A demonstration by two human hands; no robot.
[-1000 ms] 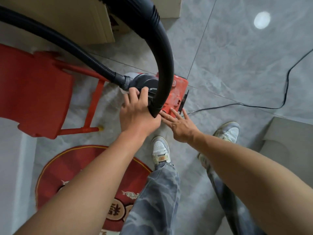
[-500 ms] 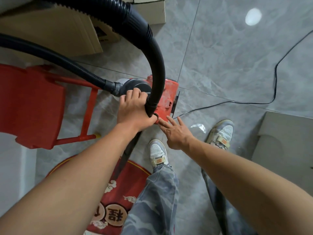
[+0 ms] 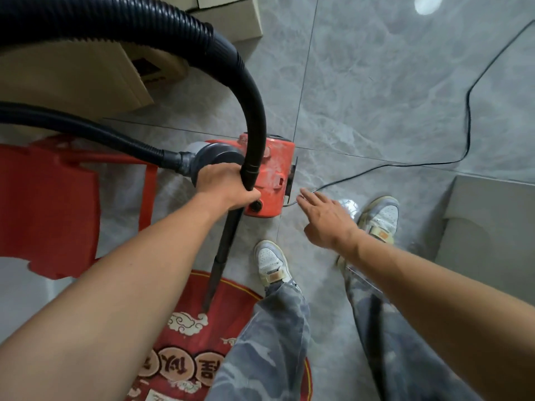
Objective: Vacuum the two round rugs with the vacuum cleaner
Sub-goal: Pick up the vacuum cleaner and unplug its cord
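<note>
A red vacuum cleaner (image 3: 275,175) stands on the grey tiled floor, with a thick black hose (image 3: 252,96) arching over it. My left hand (image 3: 224,183) grips the black hose end where it joins a slim black nozzle (image 3: 221,256). The nozzle slants down, and its tip meets the rim of a round red rug (image 3: 199,337) with gold trim and cloud motifs. My right hand (image 3: 327,218) hovers with straight fingers just right of the vacuum body and holds nothing. Only one rug is in view, partly hidden by my arm and leg.
A red plastic chair (image 3: 46,204) stands at the left. Cardboard boxes (image 3: 86,76) lie at the top left. A black power cord (image 3: 434,163) runs across the floor to the right. A grey block (image 3: 492,221) sits at the right edge. My feet stand below the vacuum.
My right hand has come off the vacuum body and moved right. My left hand has stayed on the hose end, and more of the nozzle and rug has come into view.
</note>
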